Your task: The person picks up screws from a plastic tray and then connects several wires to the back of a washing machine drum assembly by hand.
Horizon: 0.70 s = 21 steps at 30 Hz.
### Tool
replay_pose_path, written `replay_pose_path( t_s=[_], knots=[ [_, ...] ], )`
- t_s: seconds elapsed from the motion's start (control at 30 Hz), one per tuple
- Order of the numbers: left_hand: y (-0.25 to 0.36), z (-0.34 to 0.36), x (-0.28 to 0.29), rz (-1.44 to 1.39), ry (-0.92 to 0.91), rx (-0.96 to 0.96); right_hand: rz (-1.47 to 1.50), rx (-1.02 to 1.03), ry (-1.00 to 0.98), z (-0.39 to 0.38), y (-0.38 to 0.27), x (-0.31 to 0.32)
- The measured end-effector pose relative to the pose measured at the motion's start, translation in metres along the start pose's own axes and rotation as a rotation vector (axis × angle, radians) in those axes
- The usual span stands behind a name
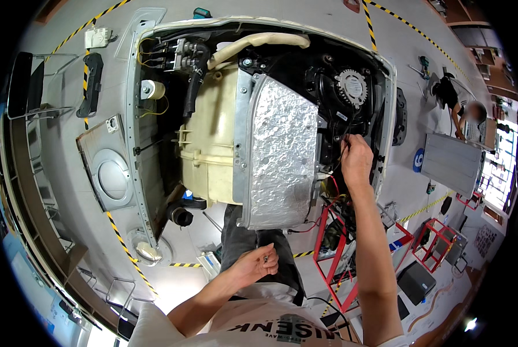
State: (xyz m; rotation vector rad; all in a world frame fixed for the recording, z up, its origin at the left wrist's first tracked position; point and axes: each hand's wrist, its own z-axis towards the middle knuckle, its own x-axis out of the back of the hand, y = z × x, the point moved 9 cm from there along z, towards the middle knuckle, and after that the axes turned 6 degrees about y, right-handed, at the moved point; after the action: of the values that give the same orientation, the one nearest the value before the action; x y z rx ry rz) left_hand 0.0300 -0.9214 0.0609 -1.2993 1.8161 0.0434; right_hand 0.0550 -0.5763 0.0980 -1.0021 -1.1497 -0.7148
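Observation:
In front of me is an opened washing machine, its metal frame (133, 144) surrounding a cream plastic tub (210, 133). A silver foil-covered housing (282, 150) sits beside the tub, next to a black plastic housing (311, 75) with a round metallic fan-like disc (352, 88). My right hand (357, 159) reaches to the lower part of the black housing, fingers pinched near dark wires; what they hold is hidden. My left hand (256, 266) is held before my body, fingers curled around a small metal piece (265, 259), too small to name exactly.
A cream hose (259, 41) and valves (184, 55) cross the machine's far side. Removed panels, including one with a round opening (111, 176), lie left. A red metal frame (328, 254) stands near my right arm. Another person (456, 107) works at the far right by a grey panel (452, 162).

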Motion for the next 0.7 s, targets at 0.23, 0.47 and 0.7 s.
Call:
replay_pose_path(
  t_s=[0.23,0.47,0.7],
  knots=[
    [-0.003,0.001,0.000,-0.034,0.025,-0.007,-0.028,0.063,-0.026,-0.002,0.002,-0.002],
    [-0.004,0.000,0.005,-0.024,0.027,-0.020,0.050,0.024,-0.006,-0.004,0.013,0.002],
    [-0.006,0.000,0.005,-0.005,0.023,-0.021,0.023,0.000,0.022,-0.004,0.012,0.001]
  ],
)
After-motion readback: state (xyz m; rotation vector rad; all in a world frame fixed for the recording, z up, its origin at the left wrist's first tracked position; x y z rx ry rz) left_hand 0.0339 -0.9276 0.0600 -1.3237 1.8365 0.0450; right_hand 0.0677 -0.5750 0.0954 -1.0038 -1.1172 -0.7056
